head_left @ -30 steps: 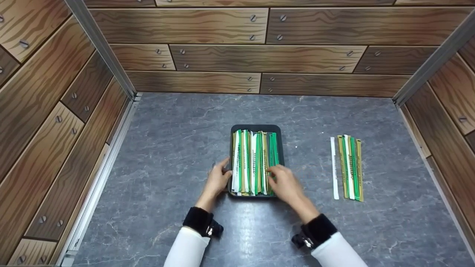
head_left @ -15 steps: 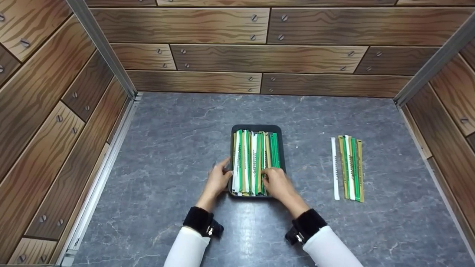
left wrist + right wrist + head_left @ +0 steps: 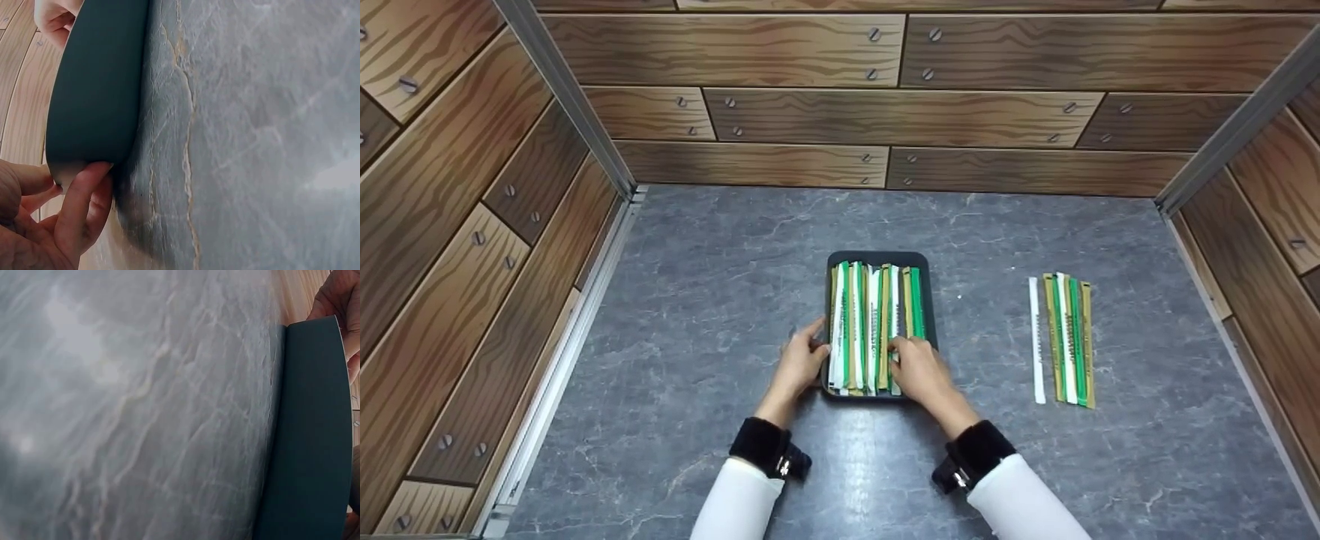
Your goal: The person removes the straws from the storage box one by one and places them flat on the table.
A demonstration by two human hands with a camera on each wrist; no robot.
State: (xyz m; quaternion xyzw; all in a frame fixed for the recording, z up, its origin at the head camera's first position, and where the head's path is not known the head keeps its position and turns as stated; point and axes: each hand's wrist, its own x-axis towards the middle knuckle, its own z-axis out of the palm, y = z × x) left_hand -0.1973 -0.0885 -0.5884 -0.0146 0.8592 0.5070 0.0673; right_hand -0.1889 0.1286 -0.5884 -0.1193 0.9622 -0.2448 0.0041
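Observation:
A black tray [image 3: 877, 256] holds a row of long, slim stick packets [image 3: 855, 322] in white, green and gold with small print. My left hand [image 3: 799, 361] grips the tray's left side, its thumb by the rim. In the left wrist view, the thumb and fingers of that left hand [image 3: 62, 219] pinch the dark tray wall [image 3: 98, 84]. My right hand [image 3: 922, 373] reaches over the tray's right part, fingers bent down among the packets beside a white one [image 3: 895, 300]. Its fingertips are partly hidden, so a pinch cannot be confirmed.
Right of the tray, a white packet [image 3: 1037, 341] lies beside a loose bundle of green, white and gold packets [image 3: 1069, 341] on the grey marbled tabletop [image 3: 720, 300]. Wood-patterned panels [image 3: 795, 116] stand at the back and both sides.
My right hand has shifted left over the packets. At the tray's right, a gold packet now lies against the green ones and more of a white packet shows. The left hand stays put.

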